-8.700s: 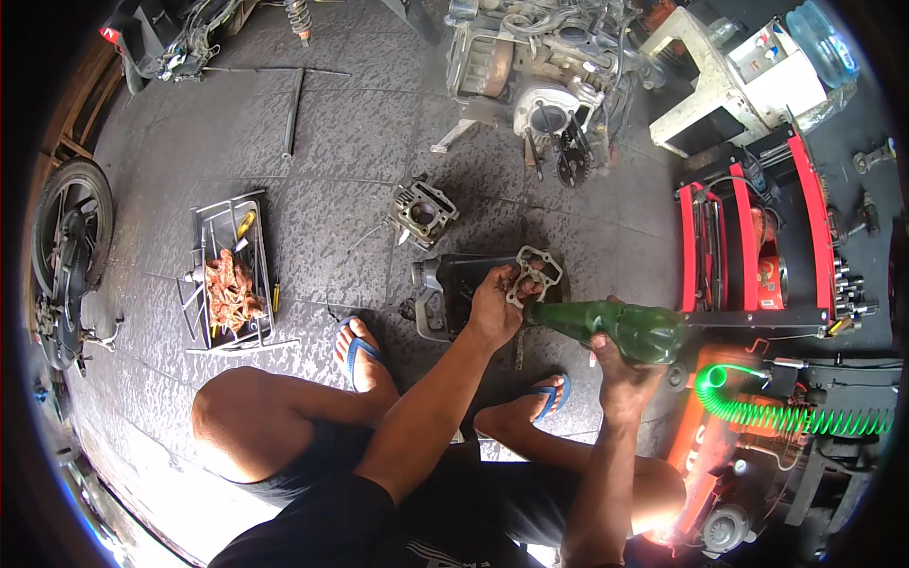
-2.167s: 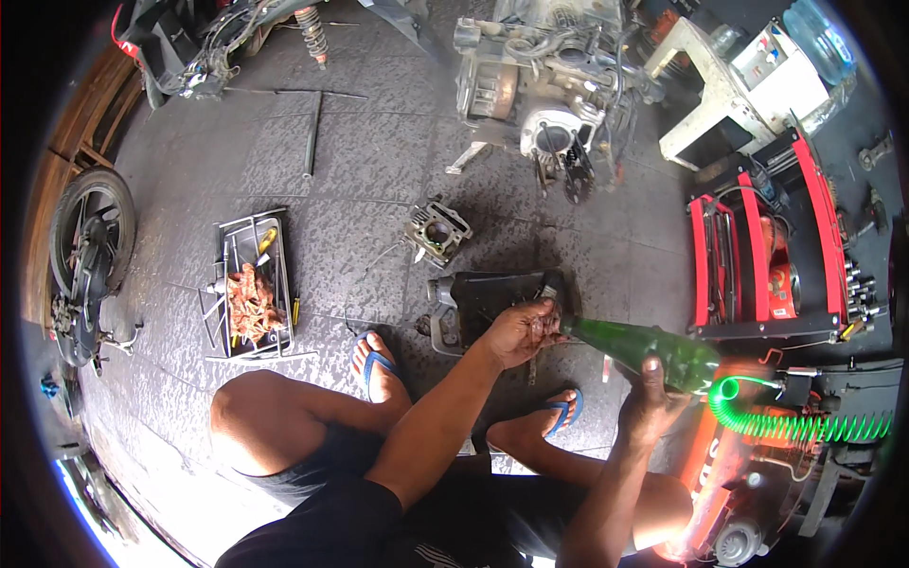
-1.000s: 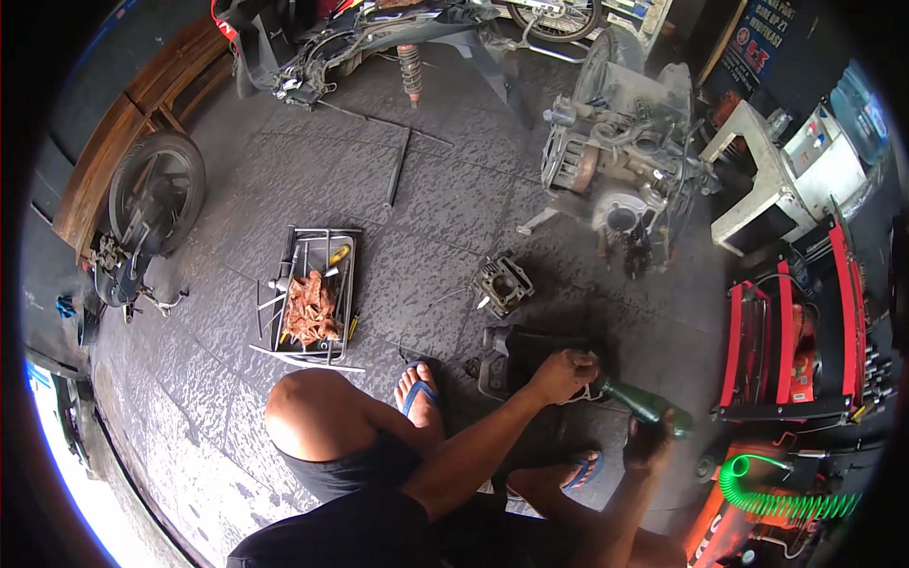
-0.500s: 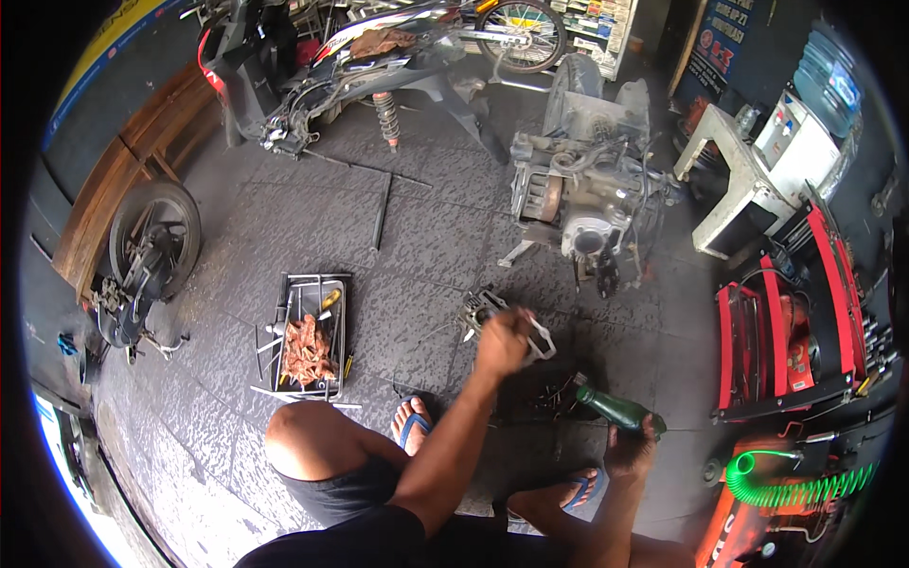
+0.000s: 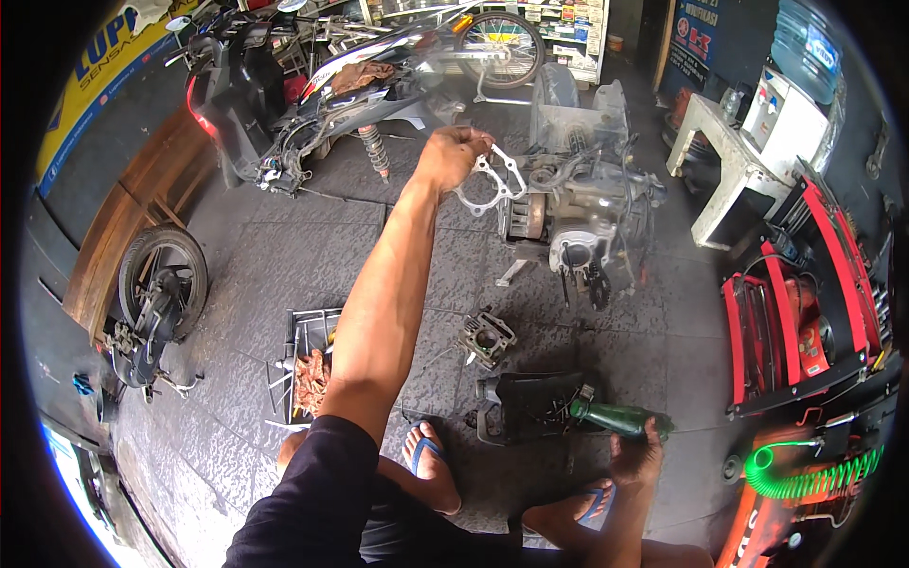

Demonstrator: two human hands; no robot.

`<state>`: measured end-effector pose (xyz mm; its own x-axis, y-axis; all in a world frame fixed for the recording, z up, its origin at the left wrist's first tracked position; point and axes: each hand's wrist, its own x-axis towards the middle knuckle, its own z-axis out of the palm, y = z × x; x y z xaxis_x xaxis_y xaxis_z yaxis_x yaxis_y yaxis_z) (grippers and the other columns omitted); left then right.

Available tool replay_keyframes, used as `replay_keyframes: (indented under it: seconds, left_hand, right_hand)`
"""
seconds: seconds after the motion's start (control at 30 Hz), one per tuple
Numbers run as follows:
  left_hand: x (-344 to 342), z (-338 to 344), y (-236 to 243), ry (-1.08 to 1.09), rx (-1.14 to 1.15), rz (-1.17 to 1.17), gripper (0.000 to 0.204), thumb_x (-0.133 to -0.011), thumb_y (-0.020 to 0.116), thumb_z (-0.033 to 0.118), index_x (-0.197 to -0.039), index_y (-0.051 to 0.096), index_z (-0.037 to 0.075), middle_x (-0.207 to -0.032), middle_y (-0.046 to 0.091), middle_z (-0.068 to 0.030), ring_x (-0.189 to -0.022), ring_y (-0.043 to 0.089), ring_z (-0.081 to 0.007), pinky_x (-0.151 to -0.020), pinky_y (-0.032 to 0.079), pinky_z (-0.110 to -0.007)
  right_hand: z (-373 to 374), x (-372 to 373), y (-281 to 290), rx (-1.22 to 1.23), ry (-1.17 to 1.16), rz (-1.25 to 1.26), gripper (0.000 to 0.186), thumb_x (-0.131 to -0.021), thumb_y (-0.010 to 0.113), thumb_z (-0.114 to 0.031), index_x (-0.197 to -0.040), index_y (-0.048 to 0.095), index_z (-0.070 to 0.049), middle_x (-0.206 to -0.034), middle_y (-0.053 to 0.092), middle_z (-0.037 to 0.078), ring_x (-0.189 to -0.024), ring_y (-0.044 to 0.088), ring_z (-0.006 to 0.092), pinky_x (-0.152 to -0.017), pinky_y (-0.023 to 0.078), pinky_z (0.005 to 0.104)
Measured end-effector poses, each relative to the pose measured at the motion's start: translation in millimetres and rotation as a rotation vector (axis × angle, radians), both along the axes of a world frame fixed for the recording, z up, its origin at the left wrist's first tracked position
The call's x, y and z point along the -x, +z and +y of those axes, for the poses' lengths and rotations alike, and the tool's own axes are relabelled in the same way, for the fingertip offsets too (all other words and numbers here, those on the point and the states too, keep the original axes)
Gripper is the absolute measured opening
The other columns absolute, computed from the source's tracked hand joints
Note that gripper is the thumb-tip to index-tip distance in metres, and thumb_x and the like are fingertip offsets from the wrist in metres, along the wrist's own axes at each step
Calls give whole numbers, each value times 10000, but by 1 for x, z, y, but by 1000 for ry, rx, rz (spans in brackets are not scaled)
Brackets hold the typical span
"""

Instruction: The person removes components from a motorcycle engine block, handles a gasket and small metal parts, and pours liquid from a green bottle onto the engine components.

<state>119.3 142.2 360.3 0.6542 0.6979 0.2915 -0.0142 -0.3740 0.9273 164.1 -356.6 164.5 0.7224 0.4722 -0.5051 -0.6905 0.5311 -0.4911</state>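
Note:
My left hand (image 5: 454,159), on an outstretched arm, pinches a thin pale engine gasket (image 5: 518,180) with a round opening, in front of the partly dismantled engine (image 5: 582,213). Low at the right, my right hand (image 5: 636,456) is wrapped round a green bottle (image 5: 615,417), which lies tilted almost level, its neck pointing left. On the floor between my arms sits a metal engine cylinder part (image 5: 488,338). Closer to me lies a black tray-like piece (image 5: 530,390) with small dark things at its right end, partly behind the bottle's neck.
A stripped motorcycle (image 5: 331,104) stands far left. A loose wheel (image 5: 163,275) leans by a wooden bench (image 5: 118,227). My left arm partly covers a tool tray with a brown rag (image 5: 311,381). Rightward are a red tool rack (image 5: 786,303) and a green coiled hose (image 5: 805,473).
My left hand has lifted the gasket from beside the cylinder part and carried it forward, toward the engine. The right hand still holds the bottle in nearly the same place. The view has tilted slightly.

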Motion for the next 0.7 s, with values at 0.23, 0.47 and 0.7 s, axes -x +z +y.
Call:
replay_keyframes:
  seconds: [0.23,0.47,0.7]
  left_hand:
    - [-5,6,-12,57,189,-165,148,-926,670,212,-964,713,75,-811,665,36,-633,486,-48,-572,391,-221]
    - [-18,18,-34,50,445,-297,151,-948,644,208,-1053,660,101,-862,666,30,-653,465,-61,-547,376,-218]
    - [-20,19,-57,189,521,-333,168,-954,628,216,-1096,629,127,-891,655,31,-679,494,-76,-571,404,-223]
  right_hand:
    - [3,2,3,23,-21,19,324,-841,762,-297,-1052,625,-93,-1021,676,68,-874,694,226,-622,634,337]
    - [3,2,5,-5,-4,14,344,-846,755,-310,-1058,623,-74,-1026,678,88,-859,697,229,-606,635,327]
    - [5,6,8,-2,-3,3,358,-846,755,-321,-1059,620,-67,-1024,676,86,-857,696,232,-613,636,329]
